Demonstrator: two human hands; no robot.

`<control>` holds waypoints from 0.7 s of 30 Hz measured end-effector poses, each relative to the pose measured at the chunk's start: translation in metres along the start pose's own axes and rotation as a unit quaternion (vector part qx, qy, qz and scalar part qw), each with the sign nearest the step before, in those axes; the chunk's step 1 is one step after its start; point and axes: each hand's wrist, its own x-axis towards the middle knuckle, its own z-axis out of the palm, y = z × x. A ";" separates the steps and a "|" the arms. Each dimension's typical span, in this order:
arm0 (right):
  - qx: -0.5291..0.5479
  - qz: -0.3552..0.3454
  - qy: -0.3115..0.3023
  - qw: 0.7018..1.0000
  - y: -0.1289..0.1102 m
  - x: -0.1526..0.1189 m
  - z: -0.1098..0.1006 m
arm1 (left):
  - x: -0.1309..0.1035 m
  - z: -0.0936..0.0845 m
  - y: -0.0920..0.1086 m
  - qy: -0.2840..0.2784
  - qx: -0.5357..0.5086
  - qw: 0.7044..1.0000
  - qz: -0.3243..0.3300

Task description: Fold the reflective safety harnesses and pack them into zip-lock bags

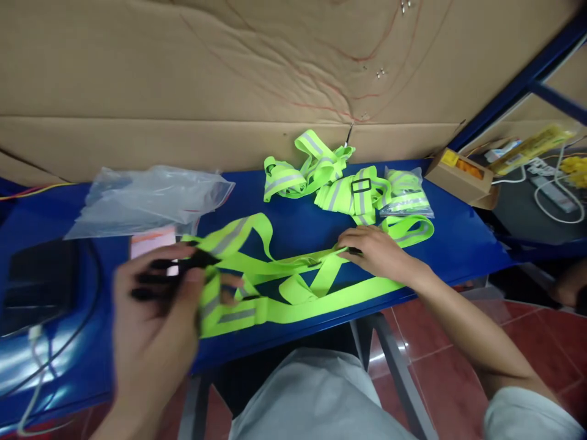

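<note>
Partway, I judge: one bagged bundle (406,194); unbagged bundles (287,180), seemingly two, behind. Reflective webbing (321,308): loose along the bench (298,231). Left hand (153,324): closed around black fittings (199,260), blurred. Right hand (378,252): pinching webbing. Clear bags (151,198): one pile, uncountable.

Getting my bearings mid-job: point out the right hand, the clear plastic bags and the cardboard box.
Right hand (380,252), head view: back of the hand.
Clear plastic bags (147,200), head view: middle of the pile.
Cardboard box (454,181), head view: its tan side wall.
</note>
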 end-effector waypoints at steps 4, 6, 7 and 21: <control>0.068 -0.009 0.045 0.997 0.014 -0.002 0.001 | 0.012 0.038 -0.039 -0.215 0.026 0.972 0.095; 0.146 -0.048 0.010 0.988 0.019 -0.004 -0.006 | 0.023 0.047 -0.054 -0.282 0.143 0.942 0.109; 0.189 -0.072 -0.016 0.979 0.021 -0.006 -0.011 | 0.027 0.050 -0.059 -0.303 0.203 0.924 0.116; 0.367 -0.057 -0.161 0.914 0.048 -0.002 -0.027 | 0.031 0.044 -0.061 -0.294 0.419 0.838 0.187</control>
